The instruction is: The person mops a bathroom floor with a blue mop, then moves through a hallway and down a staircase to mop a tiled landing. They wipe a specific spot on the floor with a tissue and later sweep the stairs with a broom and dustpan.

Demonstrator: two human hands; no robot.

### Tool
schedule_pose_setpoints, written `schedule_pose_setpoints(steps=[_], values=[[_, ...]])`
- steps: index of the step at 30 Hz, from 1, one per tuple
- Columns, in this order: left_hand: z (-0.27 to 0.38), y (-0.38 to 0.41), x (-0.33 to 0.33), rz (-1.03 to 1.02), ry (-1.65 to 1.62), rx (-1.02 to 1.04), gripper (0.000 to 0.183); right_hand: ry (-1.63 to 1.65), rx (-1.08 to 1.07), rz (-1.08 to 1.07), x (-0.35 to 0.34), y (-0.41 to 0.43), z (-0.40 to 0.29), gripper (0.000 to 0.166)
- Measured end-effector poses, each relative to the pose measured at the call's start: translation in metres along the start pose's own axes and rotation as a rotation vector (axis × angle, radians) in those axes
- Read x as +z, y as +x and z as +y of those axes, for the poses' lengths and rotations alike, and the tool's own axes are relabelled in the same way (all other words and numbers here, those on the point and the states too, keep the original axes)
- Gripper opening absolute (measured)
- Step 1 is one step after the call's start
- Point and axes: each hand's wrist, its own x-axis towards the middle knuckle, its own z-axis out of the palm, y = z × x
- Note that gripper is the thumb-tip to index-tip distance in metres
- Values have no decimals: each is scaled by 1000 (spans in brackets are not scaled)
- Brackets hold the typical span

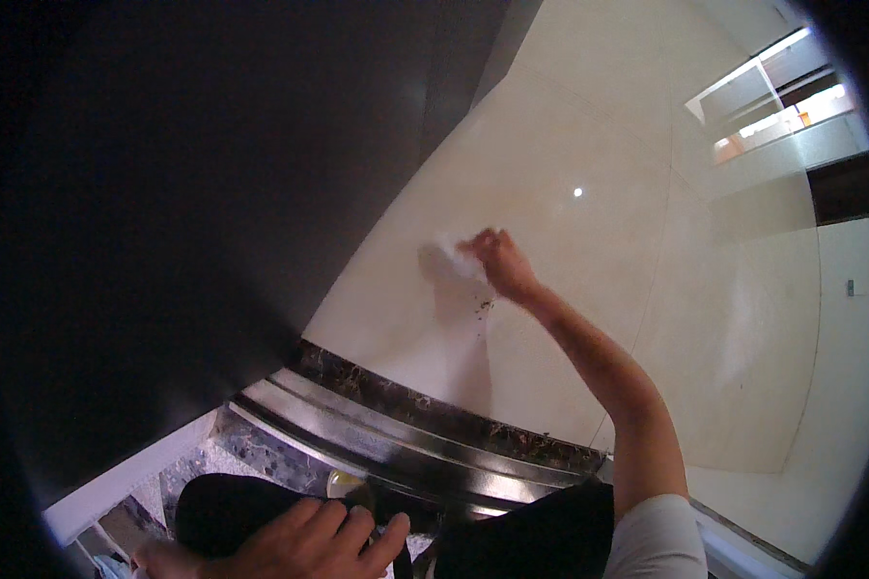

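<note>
My right hand (pixel 503 268) reaches out over the pale tiled floor (pixel 586 347), its fingers curled and blurred. A thin whitish thing (pixel 463 262), perhaps a tissue, shows at the fingertips; blur hides its shape. Small dark crumbs (pixel 484 307) lie on the tile just below this hand. My left hand (pixel 318 539) is low in the view, over my dark-clothed leg, with its fingers apart and no object seen in it. Its palm is hidden.
A metal threshold track (pixel 405 441) and a dark marble strip (pixel 420 402) cross in front of my knees. A large dark panel (pixel 188 217) fills the left side. A yellowish round object (pixel 346 483) sits between my legs. White railing (pixel 137 470) is at lower left.
</note>
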Motion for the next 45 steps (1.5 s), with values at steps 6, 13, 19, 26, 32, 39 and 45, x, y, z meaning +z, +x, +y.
schedule_pose_setpoints(steps=[6,13,19,26,32,39,45], values=[[3,3,2,67,-31,-23,45,9,118,194,15,40,-7,39],[2,-2,-3,56,-51,-25,50,69,-19,-145,20,-5,-62,38],[4,-2,-1,55,-64,-1,46,-52,-340,-163,28,-4,-92,43],[5,3,-1,86,-86,-4,35,26,-412,-35,123,0,-227,37],[9,1,1,54,-70,-20,33,191,-365,-122,144,-19,-260,26],[7,1,3,83,-86,-25,33,146,-518,-211,122,-55,-220,14],[8,-4,4,112,-87,-24,32,57,-502,-589,81,-122,-171,20]])
